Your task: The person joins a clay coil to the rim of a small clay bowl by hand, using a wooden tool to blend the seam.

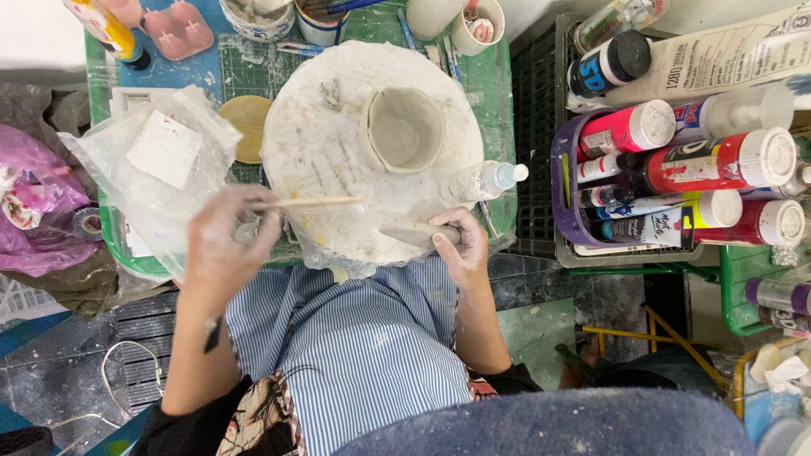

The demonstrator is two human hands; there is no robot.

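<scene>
A small grey clay cup (404, 128) stands on a round white board (338, 160) smeared with clay. My left hand (226, 241), dusted with clay, holds a thin wooden stick (317, 202) that points right across the board's near part. At the board's near edge, my right hand (460, 247) grips a flat pointed piece of clay or tool (411, 234). Both hands are a short way below the cup and do not touch it.
A clear plastic bag (156, 169) lies left of the board, a small clear bottle (490, 179) right of it. Cups and a palette sit at the green table's (498, 93) far side. A purple basket (561, 173) of paint bottles stands to the right.
</scene>
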